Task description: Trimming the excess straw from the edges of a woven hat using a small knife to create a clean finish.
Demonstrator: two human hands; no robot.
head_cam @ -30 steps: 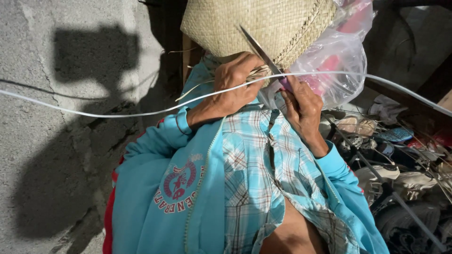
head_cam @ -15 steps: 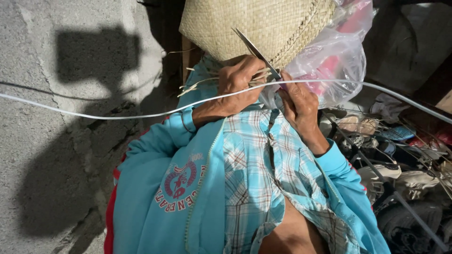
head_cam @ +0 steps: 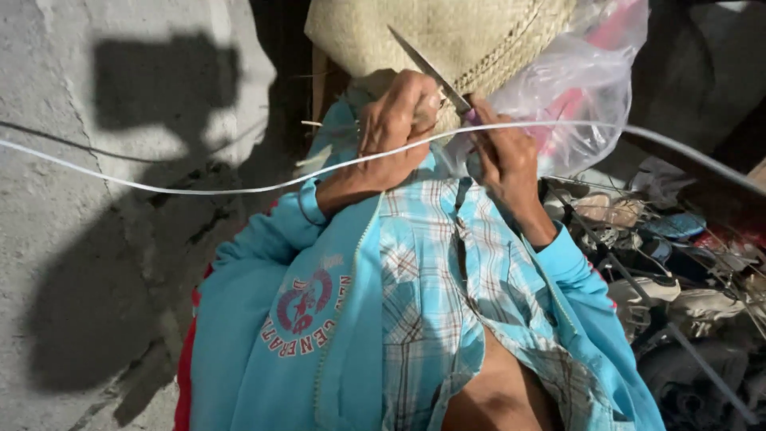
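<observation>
L hand (head_cam: 395,128) is clenched around a bundle of thin pale strips (head_cam: 335,156), knuckles up, pressed against the lower edge of the woven straw piece (head_cam: 447,36). R hand (head_cam: 499,156) is wrapped around the handle of a knife (head_cam: 427,68); blade runs up-left from the fist, tip over the weave, edge lying just above the L knuckles. Both hands touching or nearly so, right at chest height.

Progress, judged from this view only:
- Woven piece looks largely built: dense, even plaiting w/ a braided border visible on its right side.
- Strip ends stick out left of the L hand, ragged and uneven, so trimming/splitting looks unfinished.
- Can't tell whether the blade is actually biting a strip or just resting; contact point hidden behind the fingers.
- No cut-off scraps visible, so no read on how many strips are done.

Around them: 1 white cord (head_cam: 199,185) crosses the whole view in front of both wrists, sagging at left, not held by either hand. Clear plastic bag (head_cam: 582,76) w/ pink contents sits just behind the R hand, touching the weave. Below: blue jacket (head_cam: 263,319) open over a plaid shirt (head_cam: 447,279). Left is a rough concrete wall (head_cam: 96,239); right a heap of shoes and junk (head_cam: 678,271).
</observation>
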